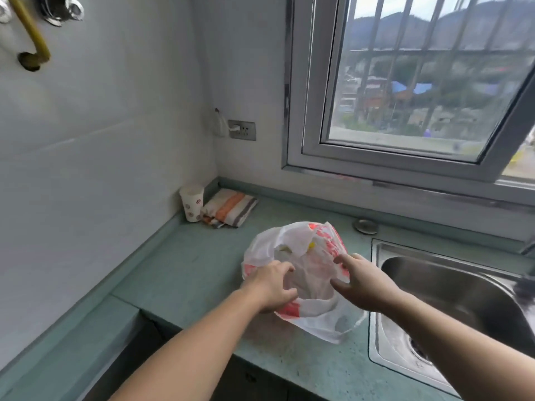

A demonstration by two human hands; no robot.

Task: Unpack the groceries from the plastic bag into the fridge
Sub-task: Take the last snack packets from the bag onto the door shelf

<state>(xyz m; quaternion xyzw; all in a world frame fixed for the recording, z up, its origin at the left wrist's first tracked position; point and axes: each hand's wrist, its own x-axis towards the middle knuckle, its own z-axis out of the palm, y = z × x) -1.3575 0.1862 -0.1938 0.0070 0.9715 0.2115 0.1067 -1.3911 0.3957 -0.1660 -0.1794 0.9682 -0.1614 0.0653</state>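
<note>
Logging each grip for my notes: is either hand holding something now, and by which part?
Left hand grips the plastic bag at the near-left rim of its opening. Right hand is open at the right rim, holding nothing.

We see a pale green countertop (197,273) running along the wall and turning under the window. In its far left corner stands a paper cup (191,202), upright, with a folded striped cloth (228,207) lying just beside it on the right. Near the middle lies a white and red plastic bag (307,250), crumpled and open. Right of the bag a steel sink (451,287) is set into the counter, and a small round metal cap (365,226) sits beyond the sink's far left corner.
</note>
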